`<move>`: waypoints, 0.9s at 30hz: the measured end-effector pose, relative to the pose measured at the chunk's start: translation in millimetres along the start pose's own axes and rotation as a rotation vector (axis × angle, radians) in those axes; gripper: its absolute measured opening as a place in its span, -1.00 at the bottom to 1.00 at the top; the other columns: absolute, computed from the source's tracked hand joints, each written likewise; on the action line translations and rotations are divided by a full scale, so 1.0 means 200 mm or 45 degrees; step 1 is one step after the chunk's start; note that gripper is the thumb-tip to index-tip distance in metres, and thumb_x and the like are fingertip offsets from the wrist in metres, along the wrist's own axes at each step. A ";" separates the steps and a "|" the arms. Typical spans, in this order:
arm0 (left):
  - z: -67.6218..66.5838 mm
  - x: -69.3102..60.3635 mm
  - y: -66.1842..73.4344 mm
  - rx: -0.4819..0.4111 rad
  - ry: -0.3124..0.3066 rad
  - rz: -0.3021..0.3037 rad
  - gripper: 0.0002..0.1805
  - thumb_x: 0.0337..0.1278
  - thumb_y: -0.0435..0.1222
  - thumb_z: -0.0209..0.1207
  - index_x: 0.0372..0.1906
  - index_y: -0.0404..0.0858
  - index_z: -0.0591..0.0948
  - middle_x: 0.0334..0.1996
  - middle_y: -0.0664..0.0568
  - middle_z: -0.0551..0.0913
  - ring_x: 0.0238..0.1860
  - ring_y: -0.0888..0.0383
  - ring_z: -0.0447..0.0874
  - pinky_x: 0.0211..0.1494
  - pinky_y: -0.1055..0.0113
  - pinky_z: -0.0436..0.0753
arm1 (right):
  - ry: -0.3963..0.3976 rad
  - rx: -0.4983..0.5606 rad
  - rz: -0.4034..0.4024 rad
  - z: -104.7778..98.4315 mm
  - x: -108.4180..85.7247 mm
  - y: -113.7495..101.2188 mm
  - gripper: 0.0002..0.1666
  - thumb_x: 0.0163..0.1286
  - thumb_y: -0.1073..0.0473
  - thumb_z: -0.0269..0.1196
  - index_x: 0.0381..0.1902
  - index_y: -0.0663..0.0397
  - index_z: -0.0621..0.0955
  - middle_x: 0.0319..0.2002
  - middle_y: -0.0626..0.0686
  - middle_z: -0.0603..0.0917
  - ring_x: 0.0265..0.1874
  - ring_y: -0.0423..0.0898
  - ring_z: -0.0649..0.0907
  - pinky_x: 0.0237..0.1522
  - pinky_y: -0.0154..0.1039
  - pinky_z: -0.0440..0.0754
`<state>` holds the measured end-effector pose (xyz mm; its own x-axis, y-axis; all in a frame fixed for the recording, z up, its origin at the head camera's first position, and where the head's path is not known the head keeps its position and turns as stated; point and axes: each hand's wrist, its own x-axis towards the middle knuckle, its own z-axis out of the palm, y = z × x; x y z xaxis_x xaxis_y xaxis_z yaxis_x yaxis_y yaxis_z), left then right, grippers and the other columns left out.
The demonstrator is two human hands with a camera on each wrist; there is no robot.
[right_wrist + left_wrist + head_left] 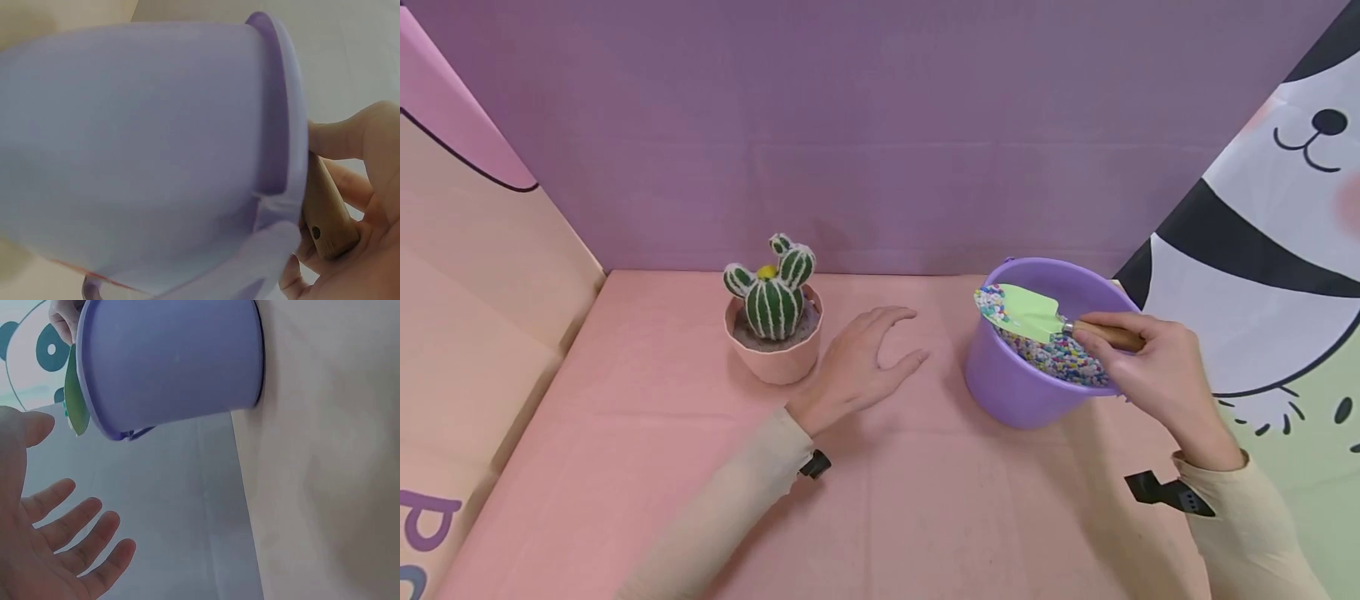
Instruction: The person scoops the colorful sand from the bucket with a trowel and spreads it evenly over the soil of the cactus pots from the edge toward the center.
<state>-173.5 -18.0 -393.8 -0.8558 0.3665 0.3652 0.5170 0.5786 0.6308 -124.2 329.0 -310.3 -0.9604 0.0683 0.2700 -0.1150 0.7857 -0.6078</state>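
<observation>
My right hand [1157, 367] grips the wooden handle [1112, 335] of a light green trowel [1030, 312] above the purple bucket [1022, 392]. Small multicoloured beads [991, 303] lie on the blade's tip, which reaches the bucket's left rim; more beads [1067, 360] fill part of the bucket. In the right wrist view, the fingers [340, 140] wrap the handle [328, 212] behind the bucket [144, 125]. My left hand [857, 367] holds nothing, fingers spread, between the bucket and a pink pot [778, 364] with a green cactus [773, 308]. In the left wrist view its palm [31, 562] faces the bucket [169, 362].
A pink cloth [925, 500] covers the table. Behind it stands a purple backdrop [880, 142], with printed panels at the left [490, 275] and right [1277, 250]. The bucket's handle [244, 269] hangs on its side in the right wrist view.
</observation>
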 end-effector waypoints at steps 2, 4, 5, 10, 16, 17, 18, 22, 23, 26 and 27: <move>-0.02 -0.01 -0.01 -0.003 -0.004 -0.004 -0.37 0.43 0.14 0.23 0.45 -0.04 0.54 0.43 0.13 0.58 0.51 0.11 0.48 0.60 0.13 0.44 | 0.011 0.016 -0.019 0.02 0.00 -0.01 -0.63 0.40 -0.10 0.48 0.03 -0.03 0.84 -0.35 -0.74 0.68 -0.32 -0.71 0.67 -0.42 -0.58 0.61; -0.04 -0.03 -0.03 0.000 0.000 -0.007 -0.37 0.43 0.13 0.24 0.45 -0.06 0.54 0.43 0.12 0.58 0.50 0.09 0.49 0.60 0.13 0.44 | 0.019 0.027 -0.029 0.03 0.01 -0.01 -0.63 0.40 -0.09 0.48 0.03 -0.02 0.84 -0.35 -0.71 0.70 -0.27 -0.75 0.66 -0.30 -0.68 0.57; -0.05 -0.03 -0.03 0.007 0.003 -0.006 -0.37 0.43 0.13 0.23 0.45 -0.06 0.54 0.42 0.11 0.59 0.50 0.09 0.49 0.60 0.13 0.43 | 0.021 0.029 -0.031 0.03 0.01 -0.01 -0.63 0.40 -0.09 0.48 0.03 -0.02 0.84 -0.34 -0.70 0.71 -0.26 -0.76 0.65 -0.26 -0.71 0.55; -0.10 -0.06 -0.06 0.022 0.018 -0.028 -0.37 0.44 0.14 0.23 0.45 -0.07 0.54 0.42 0.10 0.58 0.49 0.06 0.49 0.60 0.11 0.43 | 0.020 0.020 -0.043 0.06 0.02 -0.02 -0.63 0.39 -0.09 0.49 0.03 -0.04 0.84 -0.33 -0.69 0.71 -0.26 -0.76 0.65 -0.25 -0.72 0.54; -0.15 -0.09 -0.09 0.024 0.024 -0.062 -0.36 0.43 0.14 0.23 0.46 -0.06 0.53 0.42 0.10 0.58 0.50 0.07 0.50 0.60 0.07 0.44 | 0.026 0.026 -0.049 0.07 0.02 -0.03 -0.62 0.40 -0.07 0.48 0.06 -0.02 0.84 -0.33 -0.69 0.70 -0.25 -0.77 0.64 -0.24 -0.72 0.54; -0.15 -0.10 -0.10 0.026 0.030 -0.064 -0.36 0.43 0.13 0.23 0.46 -0.07 0.54 0.42 0.09 0.59 0.49 0.06 0.51 0.59 0.06 0.45 | 0.026 0.038 -0.054 0.07 0.02 -0.03 -0.62 0.40 -0.06 0.49 0.06 0.00 0.83 -0.33 -0.67 0.72 -0.25 -0.76 0.65 -0.24 -0.72 0.54; -0.16 -0.10 -0.11 0.024 0.039 -0.069 -0.36 0.42 0.13 0.24 0.45 -0.07 0.54 0.41 0.09 0.60 0.49 0.05 0.52 0.58 0.05 0.46 | 0.029 0.049 -0.060 0.07 0.02 -0.03 -0.62 0.39 -0.04 0.49 0.06 0.01 0.83 -0.32 -0.64 0.74 -0.26 -0.75 0.66 -0.24 -0.72 0.55; -0.19 -0.13 -0.14 0.015 0.087 -0.080 -0.39 0.41 0.08 0.27 0.43 -0.06 0.56 0.37 0.08 0.63 0.44 0.03 0.56 0.54 0.02 0.50 | 0.024 0.083 -0.088 0.09 0.03 -0.04 -0.62 0.38 0.00 0.51 0.06 0.04 0.83 -0.30 -0.51 0.80 -0.25 -0.73 0.68 -0.22 -0.72 0.56; -0.19 -0.13 -0.15 0.017 0.099 -0.081 -0.40 0.41 0.07 0.28 0.42 -0.06 0.57 0.36 0.08 0.64 0.43 0.03 0.57 0.53 0.02 0.50 | 0.021 0.083 -0.086 0.09 0.03 -0.05 -0.62 0.37 -0.01 0.51 0.06 0.02 0.83 -0.30 -0.52 0.80 -0.24 -0.72 0.68 -0.22 -0.72 0.57; -0.22 -0.15 -0.17 0.022 0.121 -0.070 -0.42 0.41 0.05 0.28 0.41 -0.07 0.58 0.36 0.05 0.65 0.42 0.01 0.57 0.52 0.00 0.51 | 0.004 0.075 -0.077 0.11 0.03 -0.05 -0.62 0.38 -0.04 0.51 0.07 -0.02 0.83 -0.29 -0.55 0.79 -0.23 -0.73 0.68 -0.21 -0.72 0.57; -0.23 -0.15 -0.17 0.023 0.127 -0.066 -0.42 0.41 0.04 0.29 0.40 -0.08 0.58 0.36 0.04 0.65 0.42 0.00 0.58 0.52 -0.01 0.51 | 0.000 0.077 -0.074 0.11 0.03 -0.05 -0.61 0.38 -0.05 0.51 0.07 -0.02 0.83 -0.29 -0.53 0.80 -0.22 -0.72 0.68 -0.21 -0.72 0.57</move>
<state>-165.6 -82.5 -395.0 -0.8786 0.2620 0.3992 0.4715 0.6082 0.6386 -133.8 307.8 -318.9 -0.9517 0.0236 0.3063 -0.1858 0.7498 -0.6351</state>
